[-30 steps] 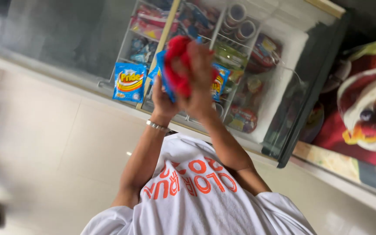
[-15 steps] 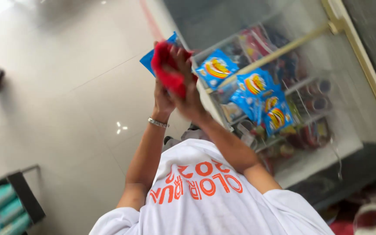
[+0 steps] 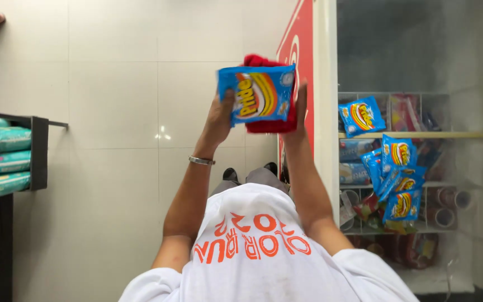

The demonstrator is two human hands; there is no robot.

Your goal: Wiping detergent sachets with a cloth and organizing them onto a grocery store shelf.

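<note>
Since earlier frame, view swung off freezer; blue packet (image 3: 257, 94) now faces me, covering red cloth (image 3: 268, 126). I see left hand (image 3: 219, 118) and right hand (image 3: 299, 106) clamping packet's sides, cloth behind it. Freezer (image 3: 420, 168) at right, more blue packets (image 3: 398, 173) inside. Shelf (image 3: 6, 156) left.

Blue packet (image 3: 256, 93) (red cloth (image 3: 268, 125) behind)

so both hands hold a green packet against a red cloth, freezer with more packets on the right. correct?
Not green: the head view shows the packet is blue. Left hand and right hand do hold it against the red cloth, with the freezer on the right.
</note>
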